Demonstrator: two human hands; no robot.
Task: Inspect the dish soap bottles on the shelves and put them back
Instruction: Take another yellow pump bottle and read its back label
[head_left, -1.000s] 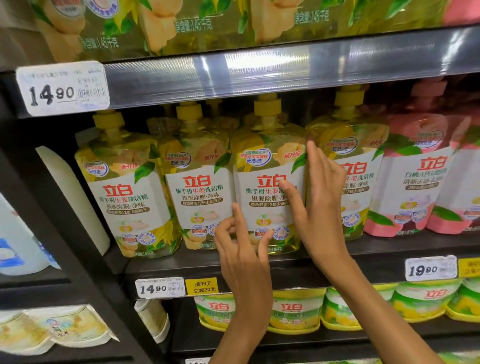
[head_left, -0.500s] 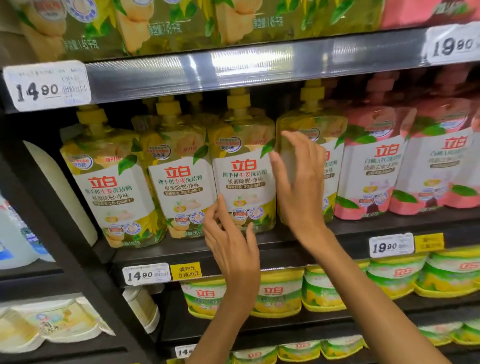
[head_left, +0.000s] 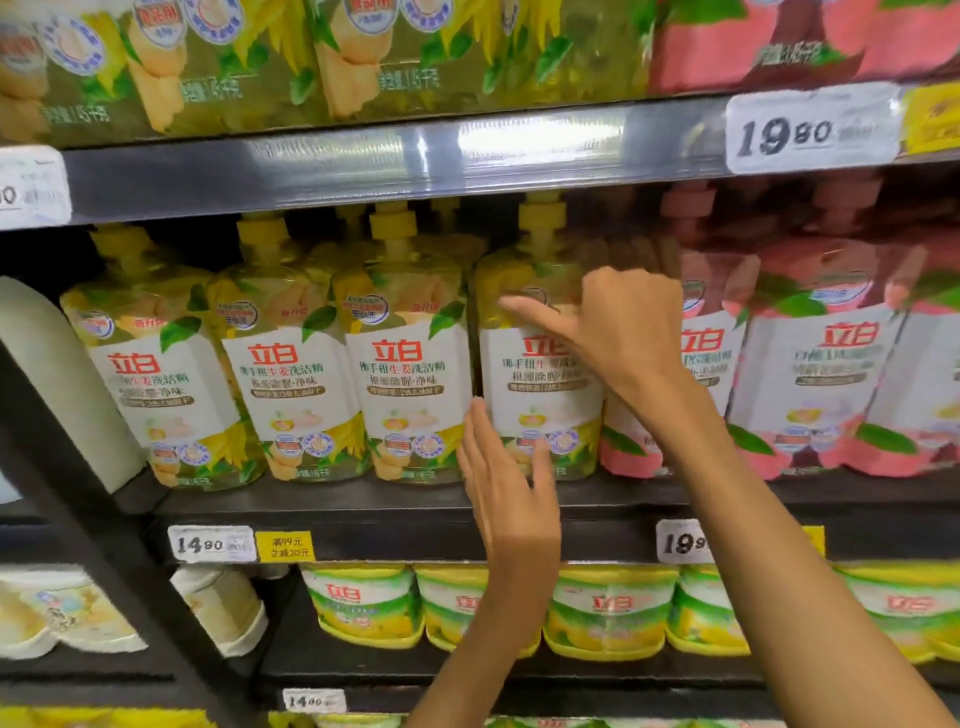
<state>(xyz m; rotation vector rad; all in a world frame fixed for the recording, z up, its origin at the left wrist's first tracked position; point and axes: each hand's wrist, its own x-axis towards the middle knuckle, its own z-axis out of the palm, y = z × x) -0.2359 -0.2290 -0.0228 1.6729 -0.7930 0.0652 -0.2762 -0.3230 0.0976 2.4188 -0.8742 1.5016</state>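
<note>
Currently: fourth yellow soap bottle on shelf, right hand gripping it, left hand flat against it; pink bottles right, uninspected.

Yellow soap pouches: brand 立白. Upper shelf tag: 19.80. Mid shelf tag: 14.80; yellow promo tag: 满99元 立减20元. Bottom tag: 14.

Yellow soap pouches: yellow caps, white label, red logo, green leaves. Pink pouches: white label, red logo, green leaves. Shelf black. Price tags white, black digits. Promo tag yellow.
</note>
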